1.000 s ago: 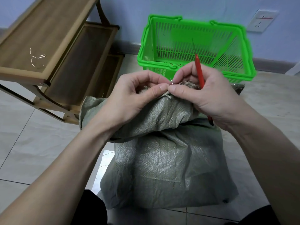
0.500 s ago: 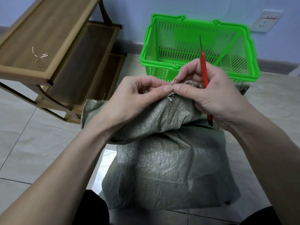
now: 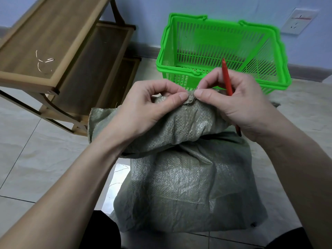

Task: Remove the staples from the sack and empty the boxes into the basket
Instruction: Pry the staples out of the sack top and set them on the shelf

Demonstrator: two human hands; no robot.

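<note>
The green woven sack [image 3: 188,177] is set on the pale tiled floor [image 3: 36,159], its gathered top pinched by the left hand [image 3: 152,105] and by the right hand [image 3: 239,103], which also holds a red tool [image 3: 226,76]. The green basket [image 3: 221,51] is placed beyond it against the blue wall [image 3: 147,18], beside a wooden shelf [image 3: 45,42] on which loose staples [image 3: 44,61] are laid.

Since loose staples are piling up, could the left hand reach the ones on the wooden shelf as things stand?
Probably yes: nothing stands between the left hand and the staples on the shelf, but its fingers pinch the sack and must let go first.
</note>
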